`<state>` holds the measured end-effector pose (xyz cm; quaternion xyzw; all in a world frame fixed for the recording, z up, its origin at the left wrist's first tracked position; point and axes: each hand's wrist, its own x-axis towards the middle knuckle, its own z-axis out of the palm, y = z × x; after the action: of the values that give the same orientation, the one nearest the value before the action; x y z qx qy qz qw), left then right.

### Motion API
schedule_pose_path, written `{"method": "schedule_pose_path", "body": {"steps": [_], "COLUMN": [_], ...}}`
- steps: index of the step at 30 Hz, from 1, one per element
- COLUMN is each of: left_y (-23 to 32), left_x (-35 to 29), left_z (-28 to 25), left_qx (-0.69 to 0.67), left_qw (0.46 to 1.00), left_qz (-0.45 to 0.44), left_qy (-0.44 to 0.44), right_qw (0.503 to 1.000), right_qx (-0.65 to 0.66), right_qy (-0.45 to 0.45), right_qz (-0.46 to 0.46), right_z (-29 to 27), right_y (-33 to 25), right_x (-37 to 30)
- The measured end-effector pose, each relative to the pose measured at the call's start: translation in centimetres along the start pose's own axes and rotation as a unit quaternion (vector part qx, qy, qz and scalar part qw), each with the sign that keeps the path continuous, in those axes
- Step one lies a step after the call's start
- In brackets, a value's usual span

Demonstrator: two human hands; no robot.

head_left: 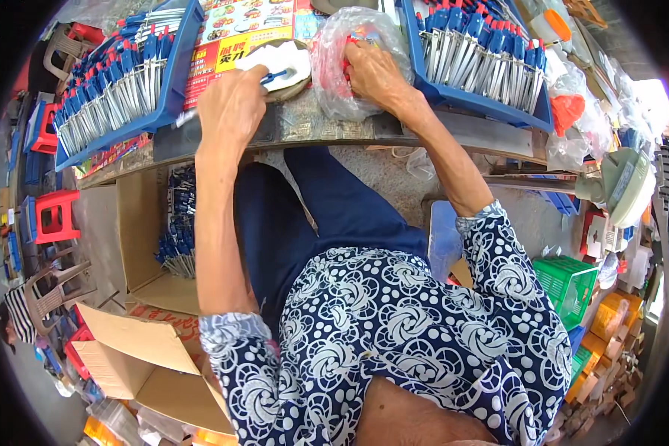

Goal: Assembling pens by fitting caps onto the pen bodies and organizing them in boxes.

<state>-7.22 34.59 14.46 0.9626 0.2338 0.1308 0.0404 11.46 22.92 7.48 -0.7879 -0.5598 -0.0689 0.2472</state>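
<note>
My left hand [233, 104] is closed around a pen, whose blue end [276, 76] points right over a white cloth-like pad [296, 58]. The pad lies on a round dish [284, 95] at the table's near edge. Just to the right, my right hand [381, 76] dips into a clear plastic bag [331, 93] with small red pieces [347, 63] in it. Its fingers are bent among those pieces, and their tips are partly hidden. Blue trays of white-and-blue pens with red ends flank both hands: the left tray [172, 111] and the right tray [453, 95].
Colourful printed sheets [227, 37] cover the table between the trays. Red plastic [568, 111] and clear bags hang at the right edge, near a grey-green machine head [632, 186]. Below left stand open cardboard boxes [137, 349], one with pens. A green crate [569, 286] sits at right.
</note>
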Motion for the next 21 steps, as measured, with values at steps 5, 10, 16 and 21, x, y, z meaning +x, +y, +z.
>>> {"method": "schedule_pose_path", "body": {"steps": [5, 10, 16, 21], "left_y": [-0.5, -0.5, -0.2, -1.0], "left_x": [4.2, 5.7, 5.9, 5.1], "left_z": [1.1, 1.6, 2.5, 1.9], "left_qx": [0.114, 0.184, 0.186, 0.186], "left_qw": [0.986, 0.956, 0.943, 0.949], "left_qz": [0.116, 0.215, 0.275, 0.252], "left_qy": [-0.040, -0.079, -0.008, -0.034], "right_qw": [0.998, 0.995, 0.995, 0.992], "right_qx": [0.068, 0.099, 0.099, 0.124], "right_qy": [0.009, 0.016, 0.014, 0.006], "right_qz": [0.008, -0.001, -0.006, 0.026], "right_z": [-0.8, -1.2, -1.1, -1.3], "right_y": [0.1, 0.0, 0.2, 0.4], "right_x": [0.1, 0.1, 0.2, -0.1]}}
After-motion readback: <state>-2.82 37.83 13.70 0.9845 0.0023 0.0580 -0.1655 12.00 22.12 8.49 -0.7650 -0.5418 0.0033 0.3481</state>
